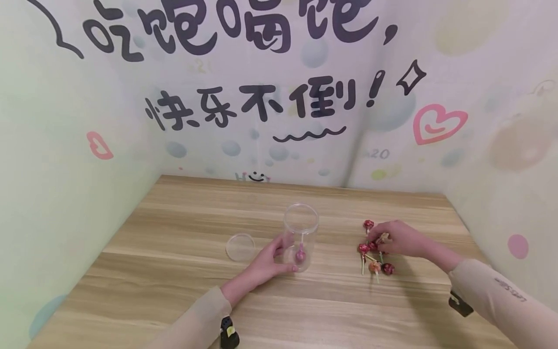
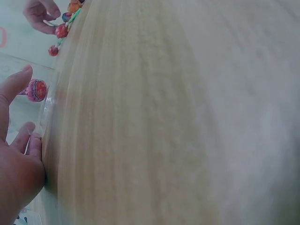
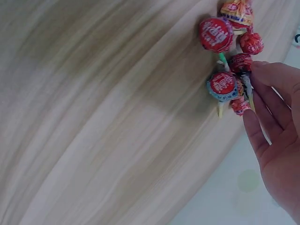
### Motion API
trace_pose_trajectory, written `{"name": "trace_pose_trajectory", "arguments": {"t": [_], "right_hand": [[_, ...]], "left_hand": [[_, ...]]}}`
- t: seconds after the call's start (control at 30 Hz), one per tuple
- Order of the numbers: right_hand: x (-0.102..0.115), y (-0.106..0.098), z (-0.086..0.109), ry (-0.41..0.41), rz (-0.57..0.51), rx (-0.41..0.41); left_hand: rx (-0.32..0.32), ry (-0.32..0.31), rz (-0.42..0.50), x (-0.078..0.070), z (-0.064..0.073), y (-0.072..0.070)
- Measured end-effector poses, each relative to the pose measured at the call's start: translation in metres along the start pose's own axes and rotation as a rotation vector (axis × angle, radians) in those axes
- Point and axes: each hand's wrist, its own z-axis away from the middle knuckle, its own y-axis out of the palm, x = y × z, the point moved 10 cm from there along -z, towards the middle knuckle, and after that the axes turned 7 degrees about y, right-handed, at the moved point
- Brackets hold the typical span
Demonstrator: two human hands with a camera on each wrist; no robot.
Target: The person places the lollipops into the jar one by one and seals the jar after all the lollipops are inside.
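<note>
My left hand (image 1: 263, 264) grips the lower part of a clear plastic jar (image 1: 311, 237), thumb in front and fingers round the far side. The jar stands upright without a cover, and one pink lollipop (image 1: 300, 255) is inside, head down and stick up. On the right, my right hand (image 1: 398, 237) reaches into a cluster of wrapped lollipops. Its thumb meets a dark red lollipop (image 3: 241, 62) in the right wrist view; I cannot tell whether the fingers pinch it. Around it lie an orange lollipop (image 1: 374, 267), a dark one (image 1: 388, 269) and several red ones.
A clear round lid (image 1: 240, 247) lies flat to the left of the jar. The wooden table (image 1: 183, 218) meets a printed wall (image 1: 261, 160) at the back, with more walls at both sides.
</note>
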Motion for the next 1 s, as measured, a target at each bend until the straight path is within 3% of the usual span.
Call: {"name": "trace_pose_trajectory", "arguments": {"t": [0.13,0.6,0.83,1.0], "right_hand": [[-0.001,-0.004,0.003,0.007,0.009,-0.024],[-0.01,-0.014,0.012,0.04,0.345,-0.17],[-0.015,-0.012,0.012,0.055,0.34,-0.125],[-0.014,-0.009,0.011,0.019,0.371,-0.108]], "left_hand": [[-0.004,-0.003,-0.003,0.0,0.0,-0.001],[-0.009,0.002,-0.004,0.0,0.001,-0.002],[-0.008,0.005,-0.006,0.0,0.001,-0.002],[-0.003,-0.006,-0.015,0.002,0.0,-0.002]]}}
